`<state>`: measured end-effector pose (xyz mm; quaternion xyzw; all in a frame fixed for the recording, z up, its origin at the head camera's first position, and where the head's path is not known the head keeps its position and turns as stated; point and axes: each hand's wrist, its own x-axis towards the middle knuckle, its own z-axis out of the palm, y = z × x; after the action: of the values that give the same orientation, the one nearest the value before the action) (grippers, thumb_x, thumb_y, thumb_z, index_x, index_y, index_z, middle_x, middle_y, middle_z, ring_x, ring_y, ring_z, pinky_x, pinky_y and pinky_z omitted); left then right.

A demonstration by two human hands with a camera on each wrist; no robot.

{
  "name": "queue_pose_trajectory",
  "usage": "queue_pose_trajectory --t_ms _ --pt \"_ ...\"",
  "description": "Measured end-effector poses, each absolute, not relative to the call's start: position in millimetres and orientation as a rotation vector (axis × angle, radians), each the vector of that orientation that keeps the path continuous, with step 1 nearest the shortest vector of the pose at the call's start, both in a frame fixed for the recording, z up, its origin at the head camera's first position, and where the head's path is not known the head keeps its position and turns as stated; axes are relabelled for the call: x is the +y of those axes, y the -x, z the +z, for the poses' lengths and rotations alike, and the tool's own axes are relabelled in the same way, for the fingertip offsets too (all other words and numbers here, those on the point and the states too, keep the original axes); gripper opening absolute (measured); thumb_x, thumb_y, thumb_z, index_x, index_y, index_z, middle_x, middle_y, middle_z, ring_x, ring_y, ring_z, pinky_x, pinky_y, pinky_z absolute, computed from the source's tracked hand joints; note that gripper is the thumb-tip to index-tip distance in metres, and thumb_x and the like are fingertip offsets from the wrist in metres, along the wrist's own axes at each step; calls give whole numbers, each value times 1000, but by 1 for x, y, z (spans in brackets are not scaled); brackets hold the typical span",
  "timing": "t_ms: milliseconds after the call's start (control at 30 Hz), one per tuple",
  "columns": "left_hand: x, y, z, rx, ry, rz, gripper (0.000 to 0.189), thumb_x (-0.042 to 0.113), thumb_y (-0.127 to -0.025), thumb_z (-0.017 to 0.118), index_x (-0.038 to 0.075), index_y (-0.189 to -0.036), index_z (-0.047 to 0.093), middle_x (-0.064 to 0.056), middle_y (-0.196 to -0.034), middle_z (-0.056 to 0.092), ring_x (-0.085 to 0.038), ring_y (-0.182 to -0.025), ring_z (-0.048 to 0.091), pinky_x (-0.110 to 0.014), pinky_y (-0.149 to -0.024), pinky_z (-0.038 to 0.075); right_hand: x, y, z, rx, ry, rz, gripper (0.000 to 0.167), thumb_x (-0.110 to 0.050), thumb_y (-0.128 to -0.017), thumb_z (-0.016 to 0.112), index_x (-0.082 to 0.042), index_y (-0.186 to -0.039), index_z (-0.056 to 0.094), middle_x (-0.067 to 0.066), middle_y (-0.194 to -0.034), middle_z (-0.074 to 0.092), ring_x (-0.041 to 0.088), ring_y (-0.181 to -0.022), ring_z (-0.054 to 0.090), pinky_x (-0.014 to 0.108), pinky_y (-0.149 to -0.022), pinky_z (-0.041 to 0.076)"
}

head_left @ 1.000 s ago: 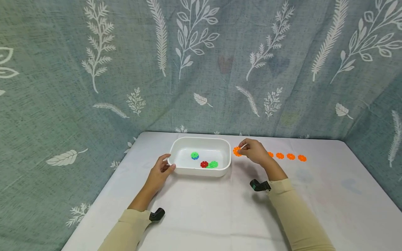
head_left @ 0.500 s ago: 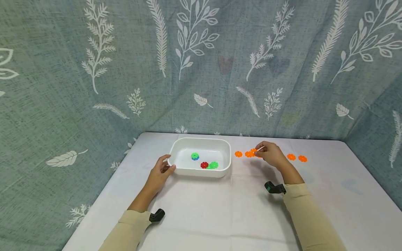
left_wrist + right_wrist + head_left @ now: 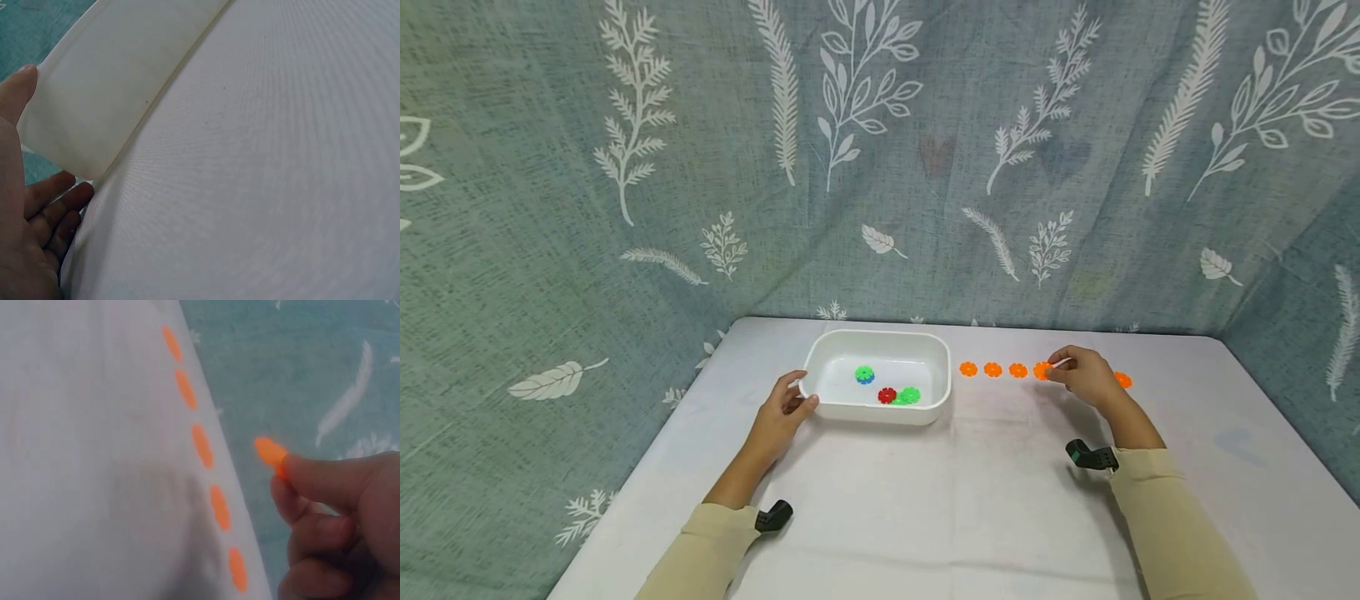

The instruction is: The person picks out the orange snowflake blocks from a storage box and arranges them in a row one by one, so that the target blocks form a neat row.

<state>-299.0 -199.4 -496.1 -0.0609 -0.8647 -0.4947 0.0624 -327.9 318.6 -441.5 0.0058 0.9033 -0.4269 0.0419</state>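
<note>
My left hand [image 3: 778,417] holds the left end of a white plastic tray [image 3: 880,412], thumb and fingers at its edge. In the left wrist view, its fingertips [image 3: 78,194] lie by the tray's lower corner. My right hand [image 3: 1084,377] pinches an orange flower-shaped disc [image 3: 269,450] between thumb and fingers, held above the row. Several matching orange discs [image 3: 992,369] lie in a line on the table, right of the tray. Part of that line is hidden behind the right hand in the head view.
Inside the tray lie a green disc [image 3: 864,372] over a blue one, a red disc [image 3: 887,396] and overlapping green discs [image 3: 911,395]. A white cloth covers the table [image 3: 880,508]. Behind it hangs a green-grey leaf-patterned curtain [image 3: 880,167].
My right hand has moved rightward along the row from beside the tray, still pinching an orange disc. The left hand and the tray have stayed in place.
</note>
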Motion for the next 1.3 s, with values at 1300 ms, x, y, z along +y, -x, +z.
queue_pose_trajectory --t_ms 1300 --pt "-199 299 -495 -2621 177 -1507 60 39 -94 64 26 -146 36 -15 -135 56 -29 -114 56 -52 -95 42 449 314 -453 2893 -280 -1142 43 -19 -94 62 9 -125 51 29 -112 58 29 -83 57 32 -63 47"
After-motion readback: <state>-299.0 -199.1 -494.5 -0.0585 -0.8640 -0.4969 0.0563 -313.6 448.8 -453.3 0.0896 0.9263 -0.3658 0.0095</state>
